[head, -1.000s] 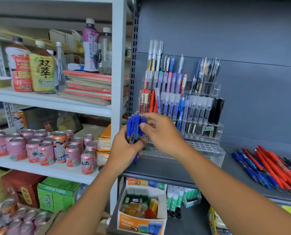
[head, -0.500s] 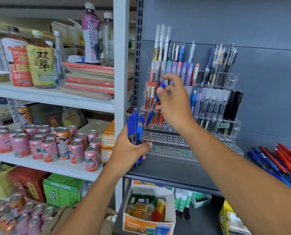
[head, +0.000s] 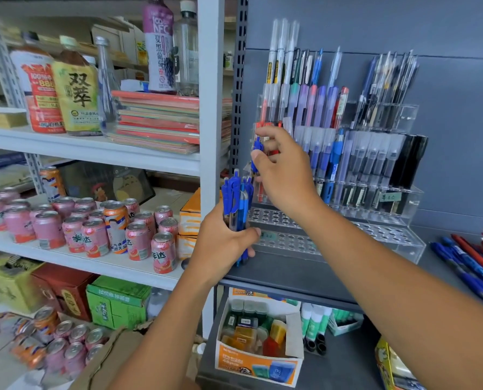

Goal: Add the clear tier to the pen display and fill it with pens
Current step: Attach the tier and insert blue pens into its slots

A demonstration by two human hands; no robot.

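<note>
1. Hiding most of the barrel, the right hand (head: 286,178) pinched a single blue pen (head: 257,149) between thumb and forefinger, in front of the left end of the pen display (head: 375,164). Where the pen's tip sat could not be made out.
2. The left hand (head: 220,243) was curled round a bundle of blue pens (head: 237,198), clips up. It covered their middles, and only the tips showed below the fingers.
3. The clear tier (head: 285,243) lay at the foot of the display on the dark grey shelf (head: 276,277). Its left end sat behind both hands and the right forearm crossed its middle.
4. The tier was see-through hard plastic, stepped, with rows of round holes across each step.
5. Loose red and blue pens (head: 470,257), slim and glossy, lay on the shelf to the right, cut off by the frame edge.
</note>
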